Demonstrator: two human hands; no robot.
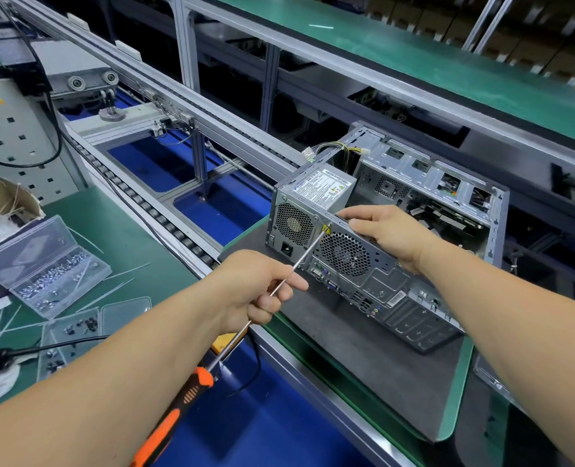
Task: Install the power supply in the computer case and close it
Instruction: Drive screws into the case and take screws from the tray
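Note:
An open grey computer case (424, 298) lies on its side on a dark mat (363, 358), rear panel toward me. The grey power supply (316, 193) sits in its left end, label up, with coloured cables (343, 151) rising behind it. My left hand (256, 291) pinches the metal shaft of a long screwdriver (192, 389) with an orange and black handle. The screwdriver tip touches the rear panel beside the power supply's upper right corner. My right hand (387, 230) grips the top edge of the rear panel just right of the tip.
A clear box of silver screws (47, 267) and a smaller clear box of dark screws (77, 335) lie on the green bench at left, with white cable ties scattered around. A roller conveyor (165, 217) runs behind the bench. A black cable (16, 353) crosses the lower left.

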